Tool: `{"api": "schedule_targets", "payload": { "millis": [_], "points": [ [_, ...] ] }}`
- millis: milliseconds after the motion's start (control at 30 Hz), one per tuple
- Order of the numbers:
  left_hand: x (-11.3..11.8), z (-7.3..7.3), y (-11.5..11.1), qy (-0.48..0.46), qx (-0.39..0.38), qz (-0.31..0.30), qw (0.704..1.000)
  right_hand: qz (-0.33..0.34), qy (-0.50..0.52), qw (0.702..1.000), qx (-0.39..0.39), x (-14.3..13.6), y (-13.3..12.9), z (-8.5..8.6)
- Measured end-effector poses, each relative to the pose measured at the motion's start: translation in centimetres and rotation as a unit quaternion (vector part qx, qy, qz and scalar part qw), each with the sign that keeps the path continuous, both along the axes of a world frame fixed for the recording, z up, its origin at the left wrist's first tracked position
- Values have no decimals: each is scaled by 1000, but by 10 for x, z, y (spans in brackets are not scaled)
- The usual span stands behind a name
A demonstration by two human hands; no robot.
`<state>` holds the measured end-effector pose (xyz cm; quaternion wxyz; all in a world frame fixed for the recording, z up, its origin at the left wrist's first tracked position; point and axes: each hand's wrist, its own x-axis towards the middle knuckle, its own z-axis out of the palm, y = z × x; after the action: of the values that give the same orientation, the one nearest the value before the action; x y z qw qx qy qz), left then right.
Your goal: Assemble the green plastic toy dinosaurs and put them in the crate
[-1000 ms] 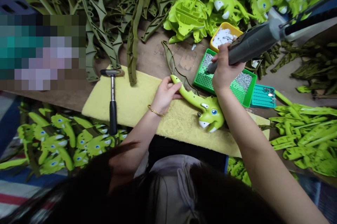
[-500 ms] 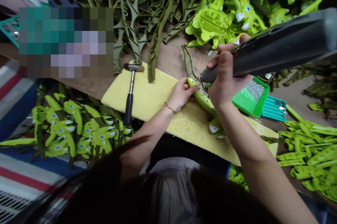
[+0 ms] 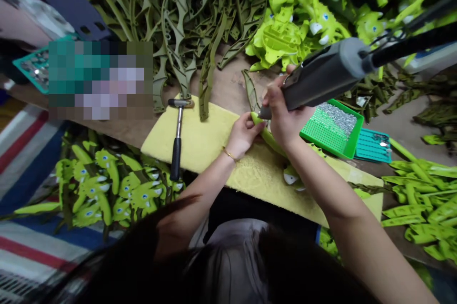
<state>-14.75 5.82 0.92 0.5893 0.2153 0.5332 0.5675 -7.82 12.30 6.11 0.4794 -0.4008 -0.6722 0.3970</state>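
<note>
My right hand (image 3: 287, 116) is wrapped round a dark grey electric screwdriver (image 3: 321, 75), its cable running off to the upper right. The tool's tip meets the near end of a lime-green plastic toy part (image 3: 273, 143). That same end is pinched between the fingers of my left hand (image 3: 244, 135), which wears a thin bracelet. The green part lies on a yellow foam mat (image 3: 210, 132), partly hidden behind my right wrist. Just beyond my fingers, a thin olive plastic piece (image 3: 251, 89) sticks up beside it.
A hammer (image 3: 177, 139) rests on the mat's left side. Right of my hand stand a green basket of screws (image 3: 333, 125) and a teal tray (image 3: 373, 144). Olive parts (image 3: 182, 23) and lime-green toy parts (image 3: 276, 32) are heaped behind; more green toys (image 3: 107, 185) lie at left.
The screwdriver has swung steeper, its rear end dropping and coming inward, and its tip has closed down onto the green part. My left hand keeps its hold.
</note>
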Motion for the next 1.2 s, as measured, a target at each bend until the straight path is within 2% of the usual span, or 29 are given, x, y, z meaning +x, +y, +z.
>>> {"api": "schedule_targets", "payload": {
  "millis": [67, 100, 133, 167, 233, 300, 333, 367, 433, 533, 633, 700, 767, 800, 867, 933, 1000, 1100, 1200],
  "points": [
    [-5, 8, -7, 153, 4, 19, 988, -59, 41, 996, 51, 9, 4, 8],
    [-7, 13, -11, 261, 28, 29, 965, -93, 48, 992, 75, 19, 7, 14],
    [-7, 20, -15, 374, 73, 18, 925, -119, 43, 988, 91, 31, 10, 20],
    [-6, 27, -18, 468, 129, -26, 874, -130, 31, 986, 98, 46, 14, 26],
    [2, 37, -18, 582, 247, -190, 751, -109, -9, 990, 89, 80, 27, 35],
    [16, 42, -11, 621, 313, -333, 637, -60, -64, 994, 66, 113, 50, 39],
    [23, 42, -5, 631, 323, -372, 599, -49, -101, 992, 56, 125, 65, 39],
    [29, 42, 1, 639, 325, -393, 576, -55, -151, 986, 47, 133, 83, 37],
    [37, 41, 9, 648, 326, -413, 551, -83, -284, 955, 13, 138, 119, 30],
    [29, 49, 3, 659, 353, -405, 527, -81, -413, 907, -32, 122, 159, 17],
    [1, 67, -26, 698, 408, -326, 490, -65, -447, 890, -59, 103, 175, 6],
    [-27, 77, -54, 728, 436, -268, 457, -66, -465, 880, -76, 98, 177, 3],
    [-61, 81, -86, 761, 425, -229, 432, -60, -470, 876, -86, 99, 177, 2],
    [-79, 81, -103, 775, 409, -216, 431, -54, -469, 877, -89, 102, 178, 2],
    [-115, 77, -139, 794, 354, -198, 454, -42, -461, 882, -95, 108, 179, 4],
    [-147, 69, -173, 802, 283, -152, 503, -33, -450, 887, -103, 115, 179, 7],
    [-168, 63, -201, 802, 202, -69, 558, -31, -441, 891, -105, 119, 179, 10],
    [-171, 61, -220, 771, 86, 68, 627, -43, -438, 894, -90, 123, 179, 14],
    [-148, 69, -212, 684, -34, 117, 719, -61, -439, 894, -70, 125, 178, 16]
  ]
}}
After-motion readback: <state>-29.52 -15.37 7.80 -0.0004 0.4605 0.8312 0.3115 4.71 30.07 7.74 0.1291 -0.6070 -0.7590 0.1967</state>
